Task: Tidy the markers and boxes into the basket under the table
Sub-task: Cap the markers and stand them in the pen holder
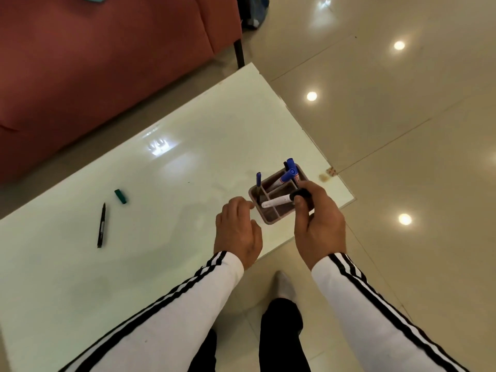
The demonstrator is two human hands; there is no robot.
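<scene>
A brown divided pen holder (pixel 271 216) stands near the right corner of the white table (pixel 166 167). Blue markers (pixel 287 176) stick up from its far compartments, and a slim blue pen (pixel 258 181) stands in its left one. My right hand (pixel 318 224) is shut on a white marker with a black cap (pixel 276 201), held level just above the holder. My left hand (pixel 237 230) hovers beside the holder's left side, fingers loosely curled and holding nothing. A black pen (pixel 101 225) and a green cap (pixel 120 196) lie on the table to the left.
A red sofa (pixel 102 57) runs along the table's far side. Glossy beige floor tiles (pixel 402 135) lie to the right. My dark trouser legs and a shoe (pixel 285 287) are below the table's near edge. No basket is in view.
</scene>
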